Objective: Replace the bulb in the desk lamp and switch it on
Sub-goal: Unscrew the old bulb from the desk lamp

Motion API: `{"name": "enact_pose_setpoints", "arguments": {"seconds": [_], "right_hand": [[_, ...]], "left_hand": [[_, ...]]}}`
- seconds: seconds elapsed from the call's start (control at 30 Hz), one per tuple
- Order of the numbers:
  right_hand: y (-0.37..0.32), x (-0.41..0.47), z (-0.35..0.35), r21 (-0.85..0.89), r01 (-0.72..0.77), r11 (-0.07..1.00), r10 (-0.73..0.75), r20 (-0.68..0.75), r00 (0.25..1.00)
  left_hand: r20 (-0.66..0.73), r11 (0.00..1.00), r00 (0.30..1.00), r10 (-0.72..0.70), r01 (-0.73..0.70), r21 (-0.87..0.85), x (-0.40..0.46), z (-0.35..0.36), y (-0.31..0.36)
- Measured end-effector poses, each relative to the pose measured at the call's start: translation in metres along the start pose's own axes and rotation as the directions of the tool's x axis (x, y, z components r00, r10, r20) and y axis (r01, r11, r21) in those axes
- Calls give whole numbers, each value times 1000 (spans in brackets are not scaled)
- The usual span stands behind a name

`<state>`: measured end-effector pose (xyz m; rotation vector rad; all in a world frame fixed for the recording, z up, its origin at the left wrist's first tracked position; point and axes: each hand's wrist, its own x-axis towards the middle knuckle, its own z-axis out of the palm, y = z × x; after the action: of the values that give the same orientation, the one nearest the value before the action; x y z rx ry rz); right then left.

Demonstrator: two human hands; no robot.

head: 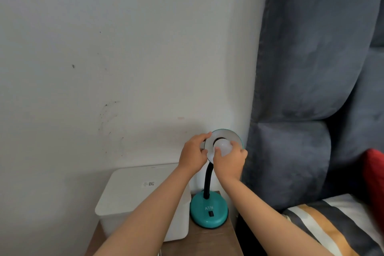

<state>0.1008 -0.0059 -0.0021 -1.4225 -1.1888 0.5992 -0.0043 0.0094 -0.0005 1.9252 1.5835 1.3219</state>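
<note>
A teal desk lamp stands on a wooden bedside table (209, 241). Its round base (208, 213) carries a black rocker switch (211, 213) and a black gooseneck (207, 181) rises from it. The lamp shade (228, 136) is tilted toward me, showing its pale inside and dark socket. My left hand (193, 151) grips the shade's left rim. My right hand (229, 161) is closed around a white bulb (224, 146) that sits at the socket in the shade's middle. The bulb is unlit. Its screw cap is hidden.
A white lidded plastic box (135, 195) sits on the table left of the lamp base, close to the white wall (124, 58). A grey padded headboard (301, 110) rises right beside the shade. A striped pillow (332, 222) and a red cushion (374, 176) lie at right.
</note>
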Motion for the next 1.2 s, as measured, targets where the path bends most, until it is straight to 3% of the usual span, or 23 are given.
{"name": "enact_pose_setpoints", "arguments": {"seconds": [0.17,0.3,0.4,0.57,0.83,1.0,1.2], "right_hand": [[12,-5,1,-101,191,976,-190,22,982],[9,-11,0,109,13,994,-5,-72,997],[4,-14,1,104,-95,990,103,-78,992],[-1,-5,-2,-45,-99,994,99,-2,995],[10,-9,-3,9,19,1000,-18,-11,1000],[-1,-15,-3,178,-161,971,180,-94,979],[-8,-11,-2,107,-235,966,241,-46,969]], "left_hand": [[6,1000,1000,7,-7,-11,0,1,-1],[-1,1000,1000,10,-10,-9,-1,1,-2],[-8,1000,1000,5,-5,-7,-1,0,-1],[-6,1000,1000,7,-7,-16,-4,1,0],[-10,1000,1000,3,-3,-2,-3,1,0],[-15,1000,1000,7,-7,0,-4,3,-1],[-18,1000,1000,5,-5,-3,-4,2,-1]]}}
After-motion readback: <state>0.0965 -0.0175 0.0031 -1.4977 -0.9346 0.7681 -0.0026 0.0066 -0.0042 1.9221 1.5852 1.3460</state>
